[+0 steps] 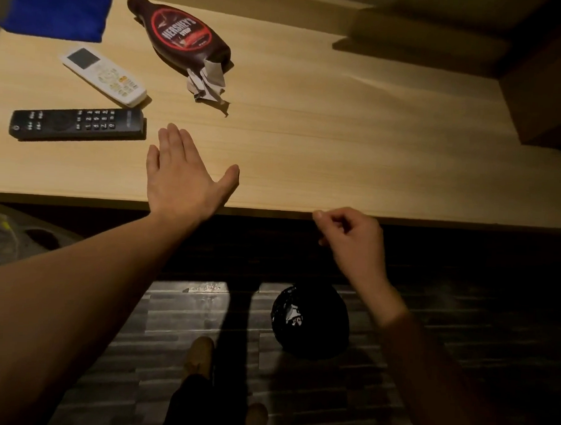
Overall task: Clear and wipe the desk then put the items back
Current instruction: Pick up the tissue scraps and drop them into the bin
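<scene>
On the wooden desk (324, 134) lie a black remote (77, 124), a white remote (103, 76), a brown syrup bottle (181, 34) on its side and a crumpled piece of paper (207, 84) touching the bottle's base. A blue cloth (56, 6) sits at the far left corner. My left hand (184, 172) hovers flat and open over the desk's front part, just right of the black remote, holding nothing. My right hand (352, 238) hangs at the desk's front edge with its fingers loosely curled, and nothing shows in it.
A dark box-like shape (541, 95) stands at the desk's right end, with a low ledge (425, 42) along the back. Below the desk a black bag (310, 319) rests on the dark plank floor. My feet (202, 356) are beside it. Clear plastic (1, 235) shows at the left.
</scene>
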{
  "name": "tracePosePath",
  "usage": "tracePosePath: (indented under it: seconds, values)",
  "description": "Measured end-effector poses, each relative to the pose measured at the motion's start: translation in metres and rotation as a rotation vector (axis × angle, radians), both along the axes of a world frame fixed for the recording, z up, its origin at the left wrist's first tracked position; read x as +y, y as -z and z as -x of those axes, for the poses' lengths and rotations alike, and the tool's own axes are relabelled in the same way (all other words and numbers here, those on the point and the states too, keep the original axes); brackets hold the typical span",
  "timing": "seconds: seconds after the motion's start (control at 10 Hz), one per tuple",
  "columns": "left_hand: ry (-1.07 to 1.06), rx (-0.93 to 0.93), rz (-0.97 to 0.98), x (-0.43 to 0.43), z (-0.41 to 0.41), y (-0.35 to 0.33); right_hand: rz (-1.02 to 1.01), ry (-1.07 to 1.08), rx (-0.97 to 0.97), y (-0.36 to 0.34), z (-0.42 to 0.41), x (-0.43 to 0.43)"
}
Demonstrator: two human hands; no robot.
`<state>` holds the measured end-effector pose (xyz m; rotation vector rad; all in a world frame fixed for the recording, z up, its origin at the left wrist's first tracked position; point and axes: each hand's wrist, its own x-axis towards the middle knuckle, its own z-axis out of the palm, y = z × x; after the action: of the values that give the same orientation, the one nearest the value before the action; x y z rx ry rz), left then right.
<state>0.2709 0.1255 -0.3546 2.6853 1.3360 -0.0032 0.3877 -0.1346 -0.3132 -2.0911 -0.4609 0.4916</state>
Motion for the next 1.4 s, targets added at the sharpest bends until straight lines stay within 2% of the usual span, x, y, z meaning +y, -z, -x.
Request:
tracePosePath:
  seconds: [0.1, 0.4, 0.7, 0.9, 1.1, 1.2, 1.3, 1.4]
  values:
    - [0.003, -0.011, 0.007, 0.001, 0.000, 0.001, -0.087, -0.057, 0.002, -0.031, -0.020, 0.055]
    - [-0.022, -0.045, -0.009, 0.000, -0.001, 0.008, 0.149, -0.322, -0.028, -0.023, -0.065, 0.198]
    - [-0.031, -0.054, -0.014, -0.001, -0.002, 0.010, 0.112, -0.372, -0.062, -0.010, -0.067, 0.278]
    - [-0.033, -0.056, -0.017, -0.001, -0.003, 0.012, 0.005, -0.297, -0.055, 0.001, -0.064, 0.282]
    - [-0.032, -0.046, -0.005, 0.000, -0.003, 0.012, -0.043, -0.241, -0.037, -0.005, -0.059, 0.248]
    - [-0.032, -0.039, -0.001, 0.000, -0.002, 0.011, -0.058, -0.225, -0.045, -0.009, -0.056, 0.215]
    - [-0.027, -0.033, 0.006, -0.001, -0.002, 0.008, -0.138, -0.166, 0.112, -0.013, -0.048, 0.172]
    - [-0.020, -0.018, 0.007, -0.001, -0.002, 0.006, -0.132, -0.138, 0.084, -0.017, -0.038, 0.123]
